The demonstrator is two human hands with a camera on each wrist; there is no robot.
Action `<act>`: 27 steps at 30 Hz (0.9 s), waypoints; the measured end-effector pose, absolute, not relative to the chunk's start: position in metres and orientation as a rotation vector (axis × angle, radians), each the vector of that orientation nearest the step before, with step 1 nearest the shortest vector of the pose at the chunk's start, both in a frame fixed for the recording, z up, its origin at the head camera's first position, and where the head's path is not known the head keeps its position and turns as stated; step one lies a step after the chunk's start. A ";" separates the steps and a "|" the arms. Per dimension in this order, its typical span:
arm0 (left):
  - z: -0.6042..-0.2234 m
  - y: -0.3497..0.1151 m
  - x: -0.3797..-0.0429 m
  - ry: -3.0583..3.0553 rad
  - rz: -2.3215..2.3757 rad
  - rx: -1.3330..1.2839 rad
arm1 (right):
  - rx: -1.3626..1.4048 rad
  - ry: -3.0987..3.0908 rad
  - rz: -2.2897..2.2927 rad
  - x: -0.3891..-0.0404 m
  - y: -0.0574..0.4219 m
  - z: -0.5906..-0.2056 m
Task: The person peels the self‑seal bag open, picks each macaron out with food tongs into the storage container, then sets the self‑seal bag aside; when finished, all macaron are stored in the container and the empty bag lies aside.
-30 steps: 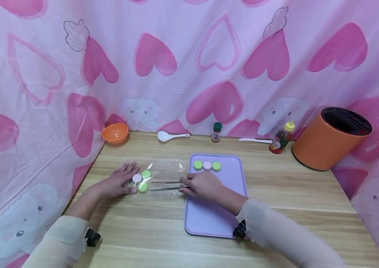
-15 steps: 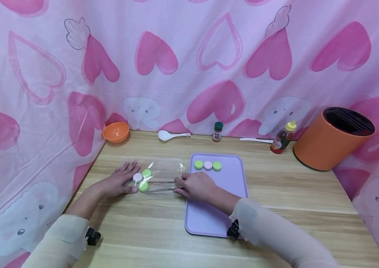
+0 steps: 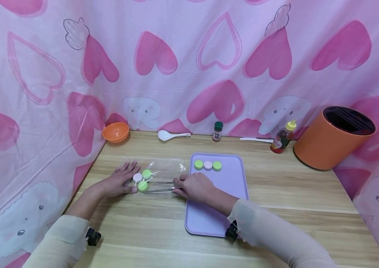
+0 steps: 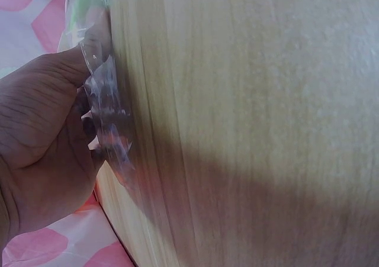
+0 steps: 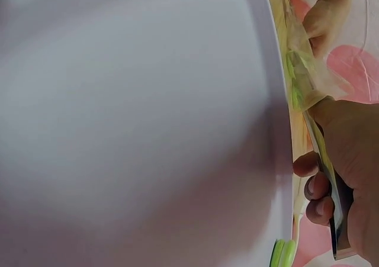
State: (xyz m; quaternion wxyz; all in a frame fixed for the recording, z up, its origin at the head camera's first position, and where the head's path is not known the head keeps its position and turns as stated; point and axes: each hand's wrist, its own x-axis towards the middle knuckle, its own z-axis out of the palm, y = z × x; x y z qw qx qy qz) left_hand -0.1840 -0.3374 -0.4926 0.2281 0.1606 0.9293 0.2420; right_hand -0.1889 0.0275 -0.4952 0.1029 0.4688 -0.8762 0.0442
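My left hand (image 3: 120, 181) lies with fingers spread against the left end of a clear plastic bag (image 3: 167, 169), its thumb by the macarons. Inside the bag are a pale pink macaron (image 3: 137, 177) and two green ones, a rear one (image 3: 147, 174) and a front one (image 3: 143, 186). My right hand (image 3: 194, 187) grips metal tongs (image 3: 161, 190) at the bag's right end. The tongs' arms reach left into the bag, tips at the front green macaron. In the right wrist view, fingers curl around the tongs' handle (image 5: 336, 219).
A purple tray (image 3: 206, 223) lies under my right forearm, with a row of green and pink macarons (image 3: 207, 165) near its back edge. Along the back stand an orange bowl (image 3: 115, 132), white spoon (image 3: 172, 136), spice jar (image 3: 217, 131), white knife (image 3: 256, 140), syrup bottle (image 3: 282, 137) and orange knife block (image 3: 331, 139).
My right hand has moved left with the tongs, bringing their tips to the front green macaron. My left hand stays in place on the bag.
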 end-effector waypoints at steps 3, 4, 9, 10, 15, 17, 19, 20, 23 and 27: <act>-0.492 -0.337 -0.184 2.560 0.675 0.448 | 1.392 -2.572 0.146 -0.189 0.028 -0.494; -0.491 -0.337 -0.184 2.561 0.678 0.450 | 1.392 -2.568 0.148 -0.189 0.029 -0.493; -0.489 -0.336 -0.183 2.566 0.678 0.459 | 1.374 -2.565 0.166 -0.190 0.035 -0.492; -0.488 -0.336 -0.183 2.566 0.678 0.459 | 1.368 -2.568 0.170 -0.191 0.037 -0.492; -0.486 -0.334 -0.183 2.560 0.690 0.463 | 1.345 -2.579 0.200 -0.193 0.046 -0.491; -0.487 -0.334 -0.183 2.559 0.689 0.463 | 1.335 -2.579 0.218 -0.194 0.051 -0.490; -0.487 -0.334 -0.183 2.561 0.679 0.456 | 1.325 -2.582 0.240 -0.195 0.056 -0.489; -0.488 -0.335 -0.183 2.564 0.672 0.456 | 1.320 -2.584 0.247 -0.195 0.059 -0.489; -0.488 -0.335 -0.182 2.571 0.663 0.451 | 1.293 -2.601 0.253 -0.196 0.067 -0.489; -0.488 -0.335 -0.181 2.569 0.672 0.450 | 1.261 -2.630 0.218 -0.197 0.077 -0.488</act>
